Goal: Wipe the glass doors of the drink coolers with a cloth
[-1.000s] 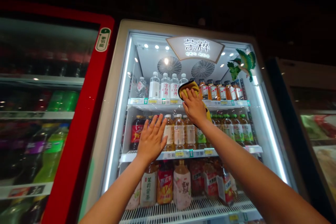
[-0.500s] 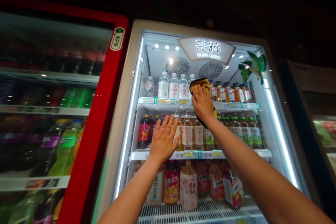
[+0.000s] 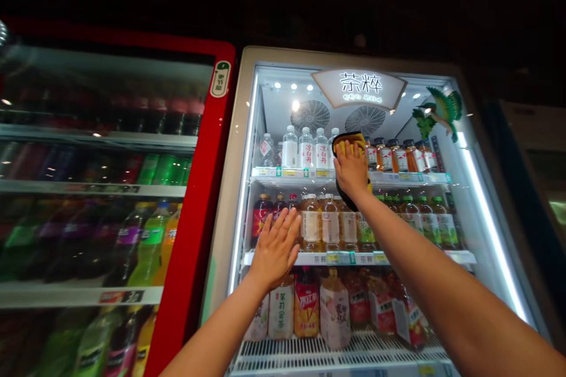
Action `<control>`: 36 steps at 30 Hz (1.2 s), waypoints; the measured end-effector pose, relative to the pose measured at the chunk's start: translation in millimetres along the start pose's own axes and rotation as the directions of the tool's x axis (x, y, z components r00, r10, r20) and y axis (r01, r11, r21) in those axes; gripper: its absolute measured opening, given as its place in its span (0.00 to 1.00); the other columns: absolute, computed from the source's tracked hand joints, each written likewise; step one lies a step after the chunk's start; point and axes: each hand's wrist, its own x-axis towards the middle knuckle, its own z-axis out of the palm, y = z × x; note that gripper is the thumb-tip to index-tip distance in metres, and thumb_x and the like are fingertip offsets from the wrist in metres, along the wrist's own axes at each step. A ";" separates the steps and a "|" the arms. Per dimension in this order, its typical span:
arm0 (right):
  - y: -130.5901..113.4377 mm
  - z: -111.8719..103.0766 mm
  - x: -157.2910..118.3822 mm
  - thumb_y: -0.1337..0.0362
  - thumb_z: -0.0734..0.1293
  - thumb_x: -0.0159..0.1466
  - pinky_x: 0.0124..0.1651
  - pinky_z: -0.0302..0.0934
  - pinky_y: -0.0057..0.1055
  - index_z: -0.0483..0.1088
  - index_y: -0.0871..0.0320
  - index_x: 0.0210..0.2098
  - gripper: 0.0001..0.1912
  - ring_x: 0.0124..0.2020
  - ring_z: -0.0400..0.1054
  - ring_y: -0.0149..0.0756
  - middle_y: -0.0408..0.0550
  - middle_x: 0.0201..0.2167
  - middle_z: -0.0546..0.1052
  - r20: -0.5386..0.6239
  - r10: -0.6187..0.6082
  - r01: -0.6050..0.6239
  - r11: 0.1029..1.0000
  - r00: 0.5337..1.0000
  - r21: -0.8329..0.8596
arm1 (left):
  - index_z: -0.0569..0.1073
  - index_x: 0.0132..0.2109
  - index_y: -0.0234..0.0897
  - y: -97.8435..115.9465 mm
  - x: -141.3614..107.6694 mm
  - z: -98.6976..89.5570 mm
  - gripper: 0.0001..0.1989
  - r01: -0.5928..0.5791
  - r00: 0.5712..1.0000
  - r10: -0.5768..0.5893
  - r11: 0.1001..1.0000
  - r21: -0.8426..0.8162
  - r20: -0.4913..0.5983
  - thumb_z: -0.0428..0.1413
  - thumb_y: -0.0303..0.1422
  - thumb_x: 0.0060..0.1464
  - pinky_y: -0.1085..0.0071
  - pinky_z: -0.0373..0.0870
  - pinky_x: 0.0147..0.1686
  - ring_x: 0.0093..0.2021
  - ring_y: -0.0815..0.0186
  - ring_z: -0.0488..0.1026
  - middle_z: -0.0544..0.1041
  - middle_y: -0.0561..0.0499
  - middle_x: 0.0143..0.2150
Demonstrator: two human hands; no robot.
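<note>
A lit drinks fridge (image 3: 242,129) with a glass front fills the middle. My right hand (image 3: 352,172) lies over a yellow cloth with black edging (image 3: 349,140), holding it against the glass at the height of the upper shelf. Lower and to the left, my left hand (image 3: 276,247) has its fingers spread, its palm toward the glass, with nothing in it. Whether that palm touches the glass is hard to tell. Bottles of water (image 3: 306,147) show behind the glass, left of the cloth.
A red-framed drinks fridge (image 3: 207,188) stands at the left. A fan-shaped sign (image 3: 360,89) and a green bird decoration (image 3: 440,112) sit high on the middle fridge. Another cabinet stands at the far right, in the dark.
The view has shifted, so both fridges appear further right and slightly lower. My left hand now appears further left against the fridge. My right hand keeps nearly the same place on the glass with the cloth.
</note>
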 end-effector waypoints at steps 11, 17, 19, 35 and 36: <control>-9.7 -4.2 -52.1 0.66 0.57 0.70 0.73 0.46 0.54 0.63 0.48 0.68 0.28 0.74 0.49 0.44 0.45 0.71 0.61 0.135 -0.448 0.438 0.894 0.884 0.092 | 0.48 0.75 0.40 -18.8 -25.3 7.4 0.38 0.038 0.999 -0.037 0.998 0.047 -0.020 0.52 0.44 0.65 0.53 0.33 0.75 0.76 0.56 0.46 0.55 0.46 0.75; -22.7 16.8 2.4 0.67 0.57 0.68 0.70 0.46 0.65 0.63 0.53 0.69 0.30 0.74 0.46 0.55 0.51 0.71 0.60 -0.083 -0.071 0.079 0.992 0.994 0.096 | 0.51 0.75 0.40 -17.7 -28.9 9.8 0.37 0.048 0.998 -0.047 0.999 0.015 -0.046 0.52 0.44 0.64 0.54 0.35 0.75 0.76 0.57 0.45 0.55 0.47 0.75; -52.4 25.4 7.3 0.67 0.57 0.68 0.71 0.47 0.64 0.61 0.53 0.69 0.30 0.75 0.45 0.55 0.50 0.72 0.59 -0.075 -0.081 0.088 0.991 0.994 0.098 | 0.52 0.74 0.40 -17.2 -29.1 9.8 0.36 0.052 0.998 -0.052 0.999 0.007 -0.044 0.51 0.44 0.64 0.54 0.34 0.75 0.76 0.57 0.45 0.56 0.47 0.75; -86.1 29.2 3.7 0.69 0.59 0.67 0.71 0.48 0.61 0.63 0.54 0.68 0.30 0.74 0.47 0.54 0.49 0.72 0.60 -0.050 -0.176 0.179 0.982 0.983 0.064 | 0.48 0.75 0.39 -8.7 -34.5 15.8 0.38 0.078 0.996 -0.078 0.997 -0.004 -0.046 0.52 0.43 0.63 0.50 0.37 0.75 0.77 0.55 0.42 0.51 0.46 0.76; -101.1 31.6 6.2 0.69 0.59 0.67 0.71 0.48 0.60 0.63 0.53 0.68 0.30 0.74 0.47 0.53 0.48 0.72 0.60 -0.035 -0.210 0.212 0.975 0.977 0.067 | 0.49 0.75 0.39 -8.6 -35.0 16.1 0.38 0.077 0.996 -0.077 0.997 -0.004 -0.045 0.51 0.43 0.64 0.50 0.36 0.75 0.77 0.55 0.42 0.52 0.46 0.76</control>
